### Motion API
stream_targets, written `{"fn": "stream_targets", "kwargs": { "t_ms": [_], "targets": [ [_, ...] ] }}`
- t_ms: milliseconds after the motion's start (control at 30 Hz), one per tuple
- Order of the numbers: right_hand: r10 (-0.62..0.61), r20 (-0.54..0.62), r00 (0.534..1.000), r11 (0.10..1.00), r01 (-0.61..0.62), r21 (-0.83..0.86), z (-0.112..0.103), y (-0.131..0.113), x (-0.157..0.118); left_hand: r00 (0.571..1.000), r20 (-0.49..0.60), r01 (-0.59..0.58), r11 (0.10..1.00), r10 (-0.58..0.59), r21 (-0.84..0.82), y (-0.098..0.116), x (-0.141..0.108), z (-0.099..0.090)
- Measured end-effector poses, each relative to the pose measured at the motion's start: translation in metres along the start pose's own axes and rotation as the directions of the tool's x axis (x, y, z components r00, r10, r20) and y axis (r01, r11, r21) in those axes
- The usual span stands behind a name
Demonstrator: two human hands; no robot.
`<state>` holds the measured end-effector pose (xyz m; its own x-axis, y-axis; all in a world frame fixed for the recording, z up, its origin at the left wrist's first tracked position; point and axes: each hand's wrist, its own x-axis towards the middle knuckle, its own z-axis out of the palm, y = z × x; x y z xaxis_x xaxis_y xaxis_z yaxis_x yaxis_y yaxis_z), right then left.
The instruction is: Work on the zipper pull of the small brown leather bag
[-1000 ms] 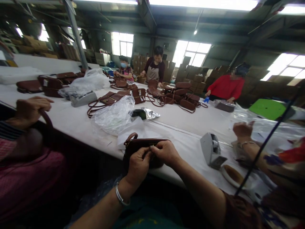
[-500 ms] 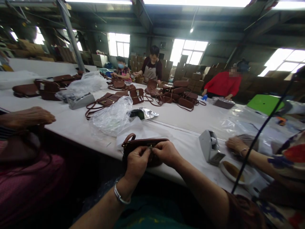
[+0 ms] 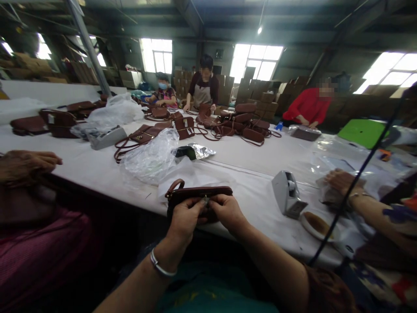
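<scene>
- Roughly at ten o'clock from the brown wristlet purse (image 3: pixel 192 192), a co-worker's hand (image 3: pixel 31 164) lies by the counter (image 3: pixel 252 161).
- Further off at ten o'clock stands a brown handbag (image 3: pixel 63 124) with a white tag.
- Just beyond the purse, at eleven, a clear plastic bag (image 3: pixel 151 158) lies crumpled.
- At centre, the purse sits by the counter's near edge, strap loop at its left end. The left hand (image 3: pixel 185 219) and right hand (image 3: pixel 230 214) hold its front, fingertips pinched narrowly together; exactly what they pinch cannot be told.
- At one o'clock, brown bags (image 3: pixel 241 122) are heaped.
- At three stands a grey tape dispenser (image 3: pixel 286 195).
- Far at two lies a green sheet (image 3: pixel 363 132).
</scene>
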<state>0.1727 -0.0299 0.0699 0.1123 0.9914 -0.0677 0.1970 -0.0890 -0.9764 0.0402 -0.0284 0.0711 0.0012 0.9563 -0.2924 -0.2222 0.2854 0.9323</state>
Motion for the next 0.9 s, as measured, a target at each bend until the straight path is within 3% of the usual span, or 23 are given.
{"fn": "stream_targets", "kwargs": {
  "t_ms": [167, 333, 500, 700, 800, 900],
  "targets": [
    [0.014, 0.027, 1.000, 0.995, -0.017, 0.103, 0.004, 0.003, -0.002, 0.998, -0.009, 0.064, 0.992, -0.065, -0.107, -0.002, -0.002, -0.001],
    [0.042, 0.060, 0.997, 0.972, -0.055, 0.228, 0.007, 0.013, -0.002, 0.988, 0.076, 0.148, 0.948, -0.131, -0.283, -0.007, -0.003, -0.002],
    [0.049, 0.117, 0.992, 0.954, -0.081, 0.289, 0.008, 0.014, -0.004, 0.985, 0.066, 0.171, 0.941, -0.159, -0.290, -0.006, -0.005, -0.005],
    [-0.076, -0.011, 0.997, 0.994, 0.076, 0.081, 0.013, 0.019, -0.004, 0.980, 0.067, 0.200, 0.929, -0.189, -0.312, -0.006, -0.010, -0.006],
    [-0.202, -0.088, 0.976, 0.977, 0.194, -0.085, 0.014, 0.025, -0.003, 0.971, 0.076, 0.238, 0.914, -0.226, -0.327, -0.007, -0.011, -0.005],
    [-0.262, -0.114, 0.958, 0.952, 0.237, -0.195, 0.009, 0.030, -0.004, 0.968, 0.068, 0.251, 0.905, -0.242, -0.343, -0.009, -0.010, -0.003]
  ]
}}
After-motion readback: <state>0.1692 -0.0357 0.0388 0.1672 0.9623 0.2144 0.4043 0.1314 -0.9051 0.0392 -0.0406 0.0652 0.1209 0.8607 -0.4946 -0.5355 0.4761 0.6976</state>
